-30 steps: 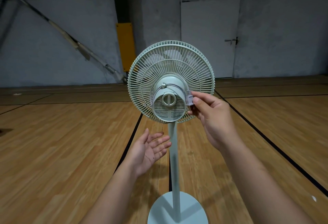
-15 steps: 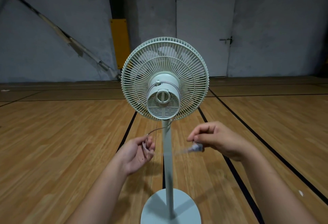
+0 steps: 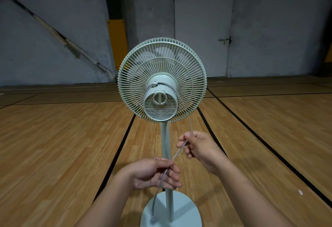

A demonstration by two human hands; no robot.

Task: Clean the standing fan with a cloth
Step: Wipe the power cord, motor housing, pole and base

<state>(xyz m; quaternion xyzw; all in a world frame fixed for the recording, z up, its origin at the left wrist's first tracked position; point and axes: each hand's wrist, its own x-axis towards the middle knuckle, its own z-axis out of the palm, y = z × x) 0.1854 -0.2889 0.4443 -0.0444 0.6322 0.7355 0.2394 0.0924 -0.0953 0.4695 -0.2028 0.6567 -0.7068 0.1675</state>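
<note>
The standing fan [image 3: 161, 81] is on the wood floor [image 3: 53, 145], far from the walls, between two black lines. Its back faces the person. A thin cord [image 3: 180, 151] is looped around the round part behind the cage. From there it comes down to the hands.

The right hand [image 3: 201, 147] is higher up, just beside the pole [image 3: 166, 137]. Its grip is pinching the cord between thumb and fingers. The left hand [image 3: 152, 174] is lower and closer to the person. Its grip is curled around the same cord. The bit of cord between the two hands looks straight and tight. Below the left hand the cord hangs loose, and the plug [image 3: 153, 220] dangles just above the round base [image 3: 186, 212].

I think the person holds the cord this way to take it off the fan, so it will not get in the way of wiping. I cannot see a cloth anywhere. So the cleaning has not begun, I would say. The fan is tall and thin, so a hard pull on the cord could tip it.
</note>
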